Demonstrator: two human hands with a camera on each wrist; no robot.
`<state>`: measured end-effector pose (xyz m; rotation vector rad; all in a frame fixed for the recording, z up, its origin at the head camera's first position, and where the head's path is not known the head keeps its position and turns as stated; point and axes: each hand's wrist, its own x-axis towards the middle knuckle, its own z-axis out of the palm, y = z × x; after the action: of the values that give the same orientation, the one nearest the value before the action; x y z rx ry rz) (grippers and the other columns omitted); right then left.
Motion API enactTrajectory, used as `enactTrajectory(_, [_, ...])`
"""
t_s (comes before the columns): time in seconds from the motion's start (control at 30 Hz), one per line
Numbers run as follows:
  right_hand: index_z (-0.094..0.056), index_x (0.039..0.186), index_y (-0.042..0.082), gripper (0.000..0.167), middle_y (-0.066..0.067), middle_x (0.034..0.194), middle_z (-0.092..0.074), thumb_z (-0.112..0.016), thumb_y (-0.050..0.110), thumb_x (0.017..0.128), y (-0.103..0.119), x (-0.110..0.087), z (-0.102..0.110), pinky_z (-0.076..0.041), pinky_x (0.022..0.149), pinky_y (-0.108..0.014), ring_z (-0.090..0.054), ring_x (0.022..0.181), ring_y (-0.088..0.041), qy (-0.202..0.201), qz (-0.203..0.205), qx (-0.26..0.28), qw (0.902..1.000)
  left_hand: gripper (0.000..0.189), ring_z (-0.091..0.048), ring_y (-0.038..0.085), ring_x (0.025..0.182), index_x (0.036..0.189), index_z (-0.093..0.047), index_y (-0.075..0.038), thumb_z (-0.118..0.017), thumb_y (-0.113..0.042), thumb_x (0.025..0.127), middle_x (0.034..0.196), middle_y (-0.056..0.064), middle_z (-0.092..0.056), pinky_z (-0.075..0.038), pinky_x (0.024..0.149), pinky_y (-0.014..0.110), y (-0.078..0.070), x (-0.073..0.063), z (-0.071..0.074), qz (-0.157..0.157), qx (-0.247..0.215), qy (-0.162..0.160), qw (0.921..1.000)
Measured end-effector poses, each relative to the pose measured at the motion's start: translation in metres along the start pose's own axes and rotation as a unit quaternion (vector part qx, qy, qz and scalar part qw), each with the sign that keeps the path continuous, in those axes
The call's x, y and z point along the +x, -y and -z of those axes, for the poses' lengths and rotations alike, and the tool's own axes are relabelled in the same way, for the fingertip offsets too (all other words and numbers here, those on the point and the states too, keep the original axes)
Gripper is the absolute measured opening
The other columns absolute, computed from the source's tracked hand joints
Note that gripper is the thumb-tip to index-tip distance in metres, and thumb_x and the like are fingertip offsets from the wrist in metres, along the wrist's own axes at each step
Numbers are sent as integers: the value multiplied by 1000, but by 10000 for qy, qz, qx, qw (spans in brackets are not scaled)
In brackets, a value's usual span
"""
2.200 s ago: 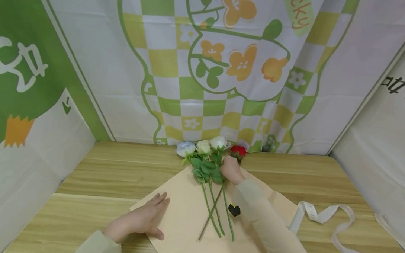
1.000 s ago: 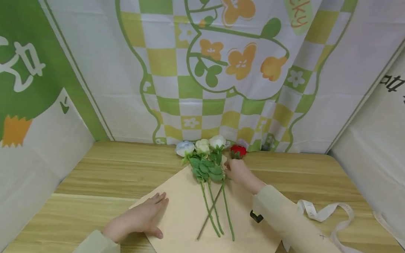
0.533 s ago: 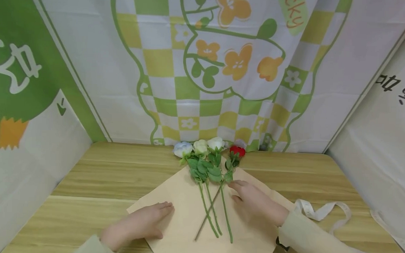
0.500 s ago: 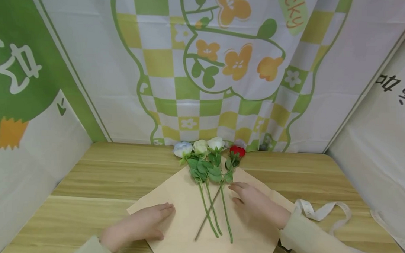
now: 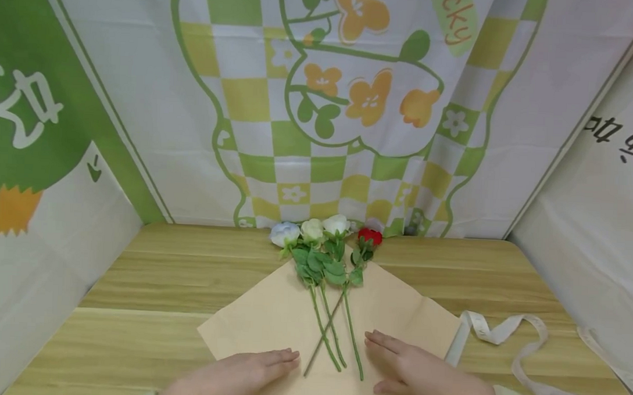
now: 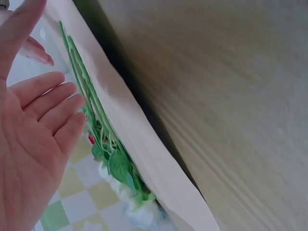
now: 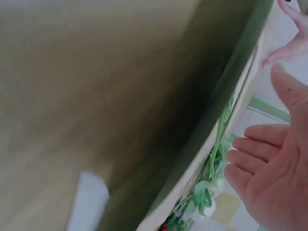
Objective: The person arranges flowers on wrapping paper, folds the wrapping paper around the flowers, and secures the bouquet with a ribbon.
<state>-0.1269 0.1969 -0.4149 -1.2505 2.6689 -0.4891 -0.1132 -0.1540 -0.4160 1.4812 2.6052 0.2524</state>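
Observation:
Artificial roses lie on a sheet of peach wrapping paper (image 5: pixel 396 311), heads at its far corner: a pale blue rose (image 5: pixel 285 234), a cream rose (image 5: pixel 312 230), a white rose (image 5: pixel 336 225) and a red rose (image 5: pixel 370 236). Their stems (image 5: pixel 353 338) point toward me, a brown one crossing the green ones. My left hand (image 5: pixel 237 376) is left of the stem ends, fingers straight, holding nothing. To their right is my right hand (image 5: pixel 420 372), likewise empty with extended fingers. Both wrist views show the palms facing the stems, apart from them.
A white ribbon (image 5: pixel 531 344) curls over the right part of the wooden table (image 5: pixel 151 285), one end by the paper's right corner. Behind the table hangs a printed checkered cloth (image 5: pixel 297 162). Something pale lilac (image 5: pixel 375 224) shows behind the red rose.
My right hand has left the red rose's leaves and drawn back toward me. My left hand has slid right and nearer from the paper's left edge. The roses stay put.

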Motion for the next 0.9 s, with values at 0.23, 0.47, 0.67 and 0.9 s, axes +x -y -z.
enactTrajectory(0.23, [-30, 140, 0, 75, -18, 143, -32, -43, 53, 90, -2, -13, -11, -41, 95, -33, -37, 127, -28, 446, 724, -375, 9957, 76, -36, 21, 129, 141, -30, -5, -32, -60, 90, 145, 9, -33, -40, 97, 31, -3, -2, -4, -217, 3, 153, 9996])
enactTrajectory(0.47, [-33, 137, -6, 62, -26, 135, -39, -45, 38, 94, -14, -22, -34, -46, 90, -33, -41, 123, -31, -9, 1601, -539, 9856, 75, -34, 21, 130, 140, -31, -3, -31, -59, 91, 144, 11, -32, -39, 97, 30, -1, -4, -8, -243, -37, 252, 9994])
enactTrajectory(0.67, [-29, 140, -3, 61, -25, 134, -40, -46, 35, 94, -19, -27, -48, -46, 89, -33, -41, 122, -29, -318, 1658, -758, 9827, 74, -35, 20, 129, 139, -34, -3, -33, -58, 91, 143, 11, -34, -40, 96, 29, 0, -5, -7, -154, -354, 409, 9984])
enactTrajectory(0.9, [-14, 144, 1, 66, -15, 148, -13, -43, 35, 96, -19, -30, -52, -44, 92, -34, -26, 131, -24, -305, 1807, -774, 9800, 73, -38, 19, 127, 137, -38, -2, -33, -58, 91, 141, 12, -38, -41, 95, 29, 1, -4, -5, -125, -420, 459, 9980])
